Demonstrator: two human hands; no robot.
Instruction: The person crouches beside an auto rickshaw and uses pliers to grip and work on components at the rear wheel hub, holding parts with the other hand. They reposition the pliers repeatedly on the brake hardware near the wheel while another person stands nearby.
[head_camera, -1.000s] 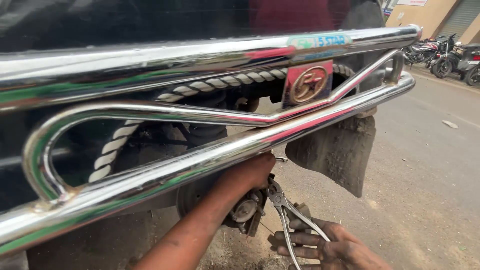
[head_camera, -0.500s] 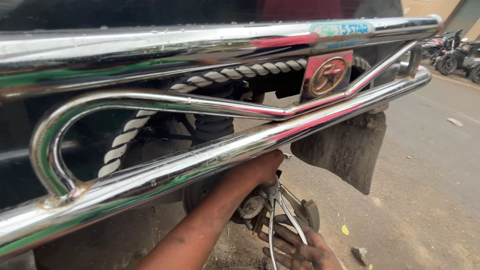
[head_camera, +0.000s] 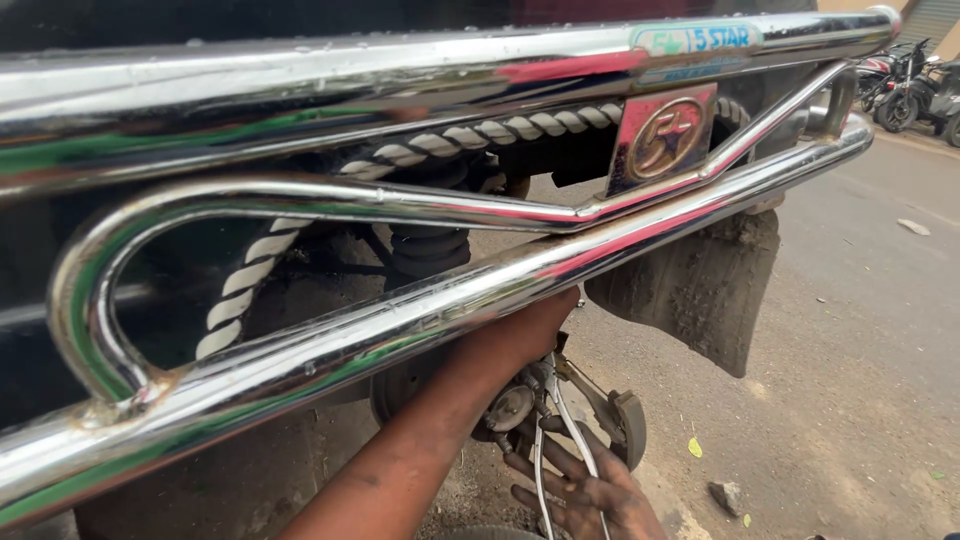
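Chrome guard (head_camera: 430, 310) above: right hand (head_camera: 590, 495) grips pliers (head_camera: 560, 440), left hand (head_camera: 530, 330) hidden, grip unclear; pliers may slip off the greasy hub (head_camera: 510, 408).

Bright daylight; glare streaks on chrome guard bars (head_camera: 480, 290); deep shadow beneath vehicle; near bars slightly soft

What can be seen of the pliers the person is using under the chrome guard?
The pliers are bare, thin, silvery metal with two long, slightly curved handles, spread a little apart. They stand nearly upright, head up against the greasy hub parts beside the brake shoe, below the chrome guard rail. The right hand, dirty with grease, grips the handles from below. The left hand reaches in just above the head; the jaws themselves are hidden.
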